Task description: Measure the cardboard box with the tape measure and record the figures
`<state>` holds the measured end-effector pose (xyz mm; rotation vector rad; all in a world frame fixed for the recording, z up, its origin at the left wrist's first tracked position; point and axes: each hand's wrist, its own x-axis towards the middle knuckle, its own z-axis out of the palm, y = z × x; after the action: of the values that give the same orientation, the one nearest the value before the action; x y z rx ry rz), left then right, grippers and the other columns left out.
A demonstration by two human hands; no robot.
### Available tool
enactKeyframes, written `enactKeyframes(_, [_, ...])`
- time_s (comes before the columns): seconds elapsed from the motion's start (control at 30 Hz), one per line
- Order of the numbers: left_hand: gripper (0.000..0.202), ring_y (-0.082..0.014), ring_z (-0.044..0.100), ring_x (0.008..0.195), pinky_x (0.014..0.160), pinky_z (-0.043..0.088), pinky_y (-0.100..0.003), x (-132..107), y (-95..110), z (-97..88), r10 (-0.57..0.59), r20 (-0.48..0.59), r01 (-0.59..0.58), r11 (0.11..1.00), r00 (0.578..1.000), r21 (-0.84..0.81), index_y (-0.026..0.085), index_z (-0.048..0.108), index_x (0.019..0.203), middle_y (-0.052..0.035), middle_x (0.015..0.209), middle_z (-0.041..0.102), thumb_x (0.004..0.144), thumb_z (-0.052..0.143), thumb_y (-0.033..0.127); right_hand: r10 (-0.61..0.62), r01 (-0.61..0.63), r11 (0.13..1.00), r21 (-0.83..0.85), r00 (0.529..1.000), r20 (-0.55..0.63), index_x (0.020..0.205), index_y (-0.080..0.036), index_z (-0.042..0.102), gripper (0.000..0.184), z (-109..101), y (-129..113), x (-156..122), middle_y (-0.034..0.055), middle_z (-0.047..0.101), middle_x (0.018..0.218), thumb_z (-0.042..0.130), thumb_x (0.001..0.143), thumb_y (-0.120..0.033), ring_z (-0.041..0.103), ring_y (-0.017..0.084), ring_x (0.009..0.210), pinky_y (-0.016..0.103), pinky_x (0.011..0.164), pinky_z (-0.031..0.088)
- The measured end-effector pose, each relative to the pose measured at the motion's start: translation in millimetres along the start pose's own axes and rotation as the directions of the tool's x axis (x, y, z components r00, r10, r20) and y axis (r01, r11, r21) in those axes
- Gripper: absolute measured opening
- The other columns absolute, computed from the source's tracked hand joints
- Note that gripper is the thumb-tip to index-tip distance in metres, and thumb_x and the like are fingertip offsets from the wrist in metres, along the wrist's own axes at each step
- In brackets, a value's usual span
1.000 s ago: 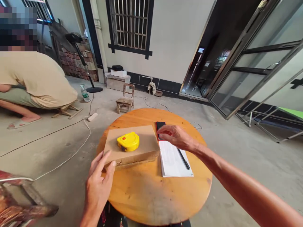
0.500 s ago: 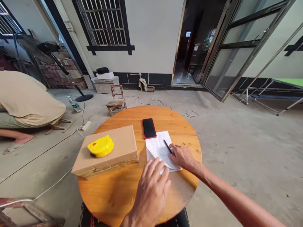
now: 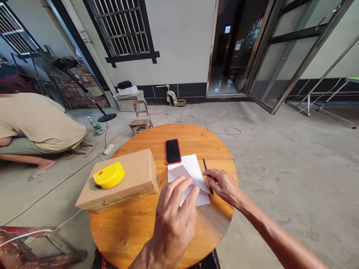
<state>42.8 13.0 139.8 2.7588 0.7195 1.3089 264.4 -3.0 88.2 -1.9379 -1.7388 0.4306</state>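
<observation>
Several sheets of paper (image 3: 192, 162) with small print lie on a round wooden table (image 3: 123, 231). The top sheet is lifted and bent over at its lower left. My left hand (image 3: 175, 216) is above the sheets' lower left, thumb and fingers bent and closed on the raised sheet; its held edge is hidden behind the fingers. By the sheets' right edge, my right hand (image 3: 224, 186) has its fingers curled around a black pen (image 3: 204, 163). A black-screened phone (image 3: 173, 151) with a red edge touches the papers' top.
A cardboard box (image 3: 140, 168) occupies the table's left side, with a yellow tape measure (image 3: 109, 175) on top. Beyond the table stands a small wooden chair (image 3: 141, 119). Another person (image 3: 36, 123) sits at the left, near a water bottle (image 3: 95, 125). Cables (image 3: 207, 127) cross the floor.
The top sheet is bent up further, with my left hand's fingers more curled. The pen, with my right hand, has moved from over the printed sheet to its right edge. The view has shifted slightly.
</observation>
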Motion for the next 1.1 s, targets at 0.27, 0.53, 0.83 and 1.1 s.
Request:
enactKeyframes(0.27, [0.023,-0.0238,0.066,0.082,0.081,0.055,-0.043,33,-22,23.7,-0.132,0.489,0.059,0.985,0.862,0.162,0.016,0.067,0.093,-0.0066,0.086,0.07,0.09,0.047,0.006,-0.101,0.091,0.99,0.111,0.991,0.085,0.104,-0.021,0.069,0.028,6,6,-11,0.0044,0.071,0.09,0.045,0.09,-0.019,0.063,0.02,0.074,0.03,0.067,0.041])
enactKeyframes(0.53, [0.031,-0.0199,0.062,0.081,0.072,0.052,-0.032,-42,-18,62.6,-0.264,0.584,0.236,0.964,0.768,0.125,0.02,0.068,0.096,-0.0037,0.086,0.063,0.087,0.044,0.002,-0.001,0.058,0.774,0.63,0.996,-0.091,0.119,-0.023,0.053,0.031,-15,32,-38,0.0041,0.063,0.091,0.056,0.09,-0.033,0.061,0.02,0.082,0.032,0.071,0.05])
enactKeyframes(0.83, [0.032,-0.0214,0.063,0.076,0.069,0.052,-0.035,-62,-18,90.5,-0.298,0.485,0.257,0.955,0.822,0.151,0.024,0.065,0.114,-0.0016,0.082,0.063,0.088,0.053,0.01,0.117,0.094,0.811,0.577,0.941,-0.318,0.099,-0.026,0.067,0.02,-10,16,-56,-0.0024,0.059,0.064,0.05,0.1,-0.037,0.058,0.014,0.062,0.025,0.06,0.046])
enactKeyframes(1.1, [0.03,-0.0222,0.063,0.068,0.062,0.051,-0.036,-52,-15,92.8,-0.288,0.499,0.204,0.955,0.817,0.216,0.024,0.066,0.113,0.0,0.075,0.063,0.086,0.06,0.013,0.044,0.107,0.827,0.552,0.966,-0.254,0.085,-0.024,0.066,0.017,3,7,-37,-0.0017,0.065,0.066,0.058,0.096,-0.034,0.059,0.013,0.059,0.023,0.057,0.047])
